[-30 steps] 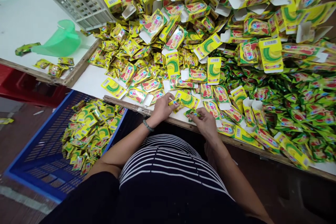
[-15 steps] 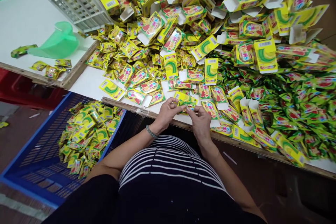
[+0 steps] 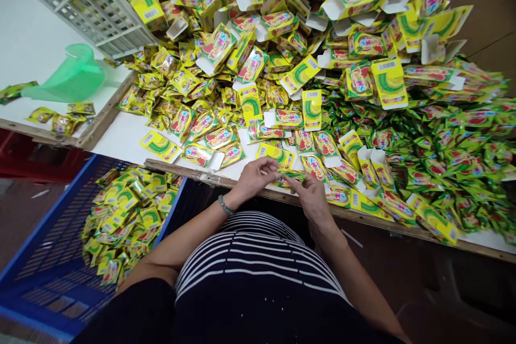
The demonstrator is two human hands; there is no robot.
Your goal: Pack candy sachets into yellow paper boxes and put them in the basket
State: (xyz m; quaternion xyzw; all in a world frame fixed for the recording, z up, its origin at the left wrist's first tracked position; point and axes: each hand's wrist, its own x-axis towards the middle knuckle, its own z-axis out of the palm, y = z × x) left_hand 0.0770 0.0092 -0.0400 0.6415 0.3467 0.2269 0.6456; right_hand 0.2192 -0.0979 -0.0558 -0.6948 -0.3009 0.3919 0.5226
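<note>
Just over the table's front edge, my left hand (image 3: 255,178) and my right hand (image 3: 311,196) meet at a small yellow-and-green candy box (image 3: 296,176). The thumb and fingers of each hand are pinched at its near end, and the fingers hide part of it. Right behind my left fingers lies a yellow candy box (image 3: 278,156) with a green melon print. More printed boxes lie close by, some with white flaps open. Yellow wrapped candies (image 3: 185,81) are heaped behind to the left, and green wrapped candies (image 3: 435,172) spread out to the right.
A blue crate (image 3: 76,226) full of filled-looking boxes stands below the table at left. A green scoop (image 3: 72,78) lies on the side table near a white plastic basket (image 3: 100,5). A wooden strip (image 3: 193,173) edges the table; open boxes (image 3: 355,0) pile up at the back.
The view has shifted a little, so the table's things sit further left. Both hands stay together at the candy box, slightly lower in view.
</note>
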